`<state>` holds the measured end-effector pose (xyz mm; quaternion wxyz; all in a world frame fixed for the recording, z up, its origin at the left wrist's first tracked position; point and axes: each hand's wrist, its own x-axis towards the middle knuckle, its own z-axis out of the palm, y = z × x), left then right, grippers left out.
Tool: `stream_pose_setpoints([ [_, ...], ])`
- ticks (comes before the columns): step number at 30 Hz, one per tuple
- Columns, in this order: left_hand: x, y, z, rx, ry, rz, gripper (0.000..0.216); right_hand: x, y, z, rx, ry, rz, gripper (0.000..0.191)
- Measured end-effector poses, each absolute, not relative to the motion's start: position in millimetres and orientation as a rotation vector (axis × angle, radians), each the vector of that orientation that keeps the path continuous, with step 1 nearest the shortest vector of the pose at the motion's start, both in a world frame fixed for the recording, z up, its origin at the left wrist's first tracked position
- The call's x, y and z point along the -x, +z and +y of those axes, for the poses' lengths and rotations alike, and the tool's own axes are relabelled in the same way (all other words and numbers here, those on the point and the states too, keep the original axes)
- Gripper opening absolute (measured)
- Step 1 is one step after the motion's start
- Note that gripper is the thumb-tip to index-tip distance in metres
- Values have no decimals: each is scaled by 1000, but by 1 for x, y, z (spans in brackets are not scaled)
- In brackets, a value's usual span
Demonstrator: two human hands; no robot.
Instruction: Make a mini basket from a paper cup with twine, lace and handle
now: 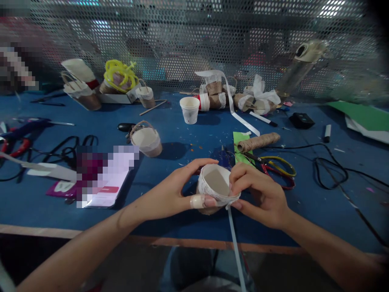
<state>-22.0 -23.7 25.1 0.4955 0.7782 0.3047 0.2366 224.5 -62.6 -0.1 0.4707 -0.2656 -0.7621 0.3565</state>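
Backdrop: perforated metal panel [170, 48], running the full width behind your table.
Worktop: blue surface [304, 198], scattered with small scraps.
Cup in work: brown-sided cup [214, 180] with a white lining and rim band, tilted, between your two hands near the front edge.
Left hand: yours [174, 190], grasping the cup from its left side, fingers behind it and thumb in front; a bandage [197, 201] wraps the thumb.
Right hand: yours [264, 196], pinching the cup's rim at the right, fingertips at the inner edge and thumb outside.
Strip: narrow, white [235, 245], hanging from the rim beside your right thumb, past the table edge.
Twine: brown roll [258, 142], lying partly over a bright green packet [240, 142], beyond your right hand.
Scissors: yellow and red handles, one pair [257, 158], just beside the roll.
Handled cup: one [147, 142], upright, beyond your left hand.
Plain cup: white [190, 111], upright, in front of a cluster of brown cups [217, 101].
Ribbon: white [234, 115], trailing from that cluster towards the roll.
Phone: light screen [106, 182], partly pixelated, left of your left hand.
Cable: black [370, 227], far right.
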Motion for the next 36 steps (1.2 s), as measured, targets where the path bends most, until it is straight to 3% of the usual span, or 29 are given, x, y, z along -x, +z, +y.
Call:
stream_pose_setpoints([
  [10,21,22,-27,-1955,484,739,83,-221,2,-62,652,627,-1988,7],
  [15,23,17,-29,-1979,516,683,82,-220,1,-62,668,636,-1988,8],
  [18,25,18,-27,-1949,584,596,72,-223,1,-63,669,814,-1917,9],
  [25,21,24,-21,-1801,788,483,25,-227,-5,-60,646,1426,-1506,6],
  [36,23,18,-15,-1594,782,536,19,-225,-11,-55,620,1638,-1356,15],
])
